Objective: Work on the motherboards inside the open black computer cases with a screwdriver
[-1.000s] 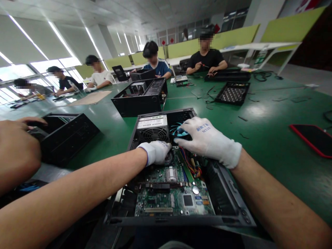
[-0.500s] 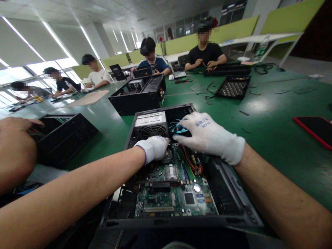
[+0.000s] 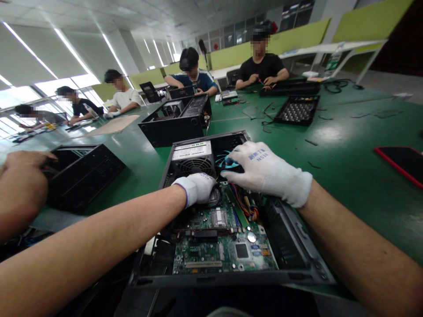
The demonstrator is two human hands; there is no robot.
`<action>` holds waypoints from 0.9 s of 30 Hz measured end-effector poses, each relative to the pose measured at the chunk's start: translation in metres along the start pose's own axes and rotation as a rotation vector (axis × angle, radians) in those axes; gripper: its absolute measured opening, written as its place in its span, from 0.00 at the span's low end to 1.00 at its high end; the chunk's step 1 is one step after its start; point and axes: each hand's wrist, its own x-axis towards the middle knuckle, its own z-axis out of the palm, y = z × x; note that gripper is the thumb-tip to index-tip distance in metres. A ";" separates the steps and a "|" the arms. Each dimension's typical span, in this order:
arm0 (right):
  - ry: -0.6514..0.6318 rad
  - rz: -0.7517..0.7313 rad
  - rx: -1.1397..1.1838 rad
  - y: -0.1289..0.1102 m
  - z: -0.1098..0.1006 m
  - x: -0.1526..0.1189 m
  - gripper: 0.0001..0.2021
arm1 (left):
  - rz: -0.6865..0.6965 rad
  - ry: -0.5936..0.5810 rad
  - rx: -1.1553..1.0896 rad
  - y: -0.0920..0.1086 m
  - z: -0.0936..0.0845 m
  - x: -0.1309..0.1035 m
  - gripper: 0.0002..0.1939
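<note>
An open black computer case (image 3: 231, 280) lies in front of me, with a green motherboard (image 3: 228, 251) inside. My right hand (image 3: 264, 169), in a white glove, curls thumb and fingers about the near right edge of a blue-bladed cooling fan (image 3: 226, 159). Left of it, my gloved left hand (image 3: 197, 186) is closed just above the motherboard, between the power supply (image 3: 193, 160) and a black cable loop. Its fingertips are hidden, so what they pinch does not show. Coloured wires (image 3: 249, 208) run below my right hand.
Another person's hand (image 3: 24, 189) reaches to a black case (image 3: 87, 176) at left. Beyond mine stands another open case (image 3: 175, 123). A perforated black panel (image 3: 295, 111), loose cable pieces and a red-edged black object (image 3: 401, 163) lie on the green table (image 3: 357, 145). Several people work around it.
My two hands hardly move and stay at the fan and above the motherboard. The neighbour's hand at left shifts slightly. Across the table, a person in blue has swung an elbow outward.
</note>
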 end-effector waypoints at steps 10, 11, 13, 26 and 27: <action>0.000 -0.001 -0.002 -0.001 -0.002 0.001 0.26 | 0.049 0.071 -0.025 -0.003 0.005 0.002 0.19; 0.005 -0.003 -0.005 -0.001 -0.002 0.001 0.26 | 0.049 0.075 -0.030 -0.003 0.006 0.002 0.19; 0.010 -0.008 -0.013 -0.001 -0.002 0.000 0.26 | 0.042 0.081 -0.032 -0.003 0.006 0.002 0.19; 0.009 -0.016 -0.027 -0.002 -0.002 -0.001 0.25 | 0.043 0.073 -0.024 -0.005 0.006 0.008 0.21; 0.011 -0.014 -0.029 -0.002 -0.002 -0.001 0.25 | 0.045 0.070 -0.023 -0.005 0.006 0.009 0.21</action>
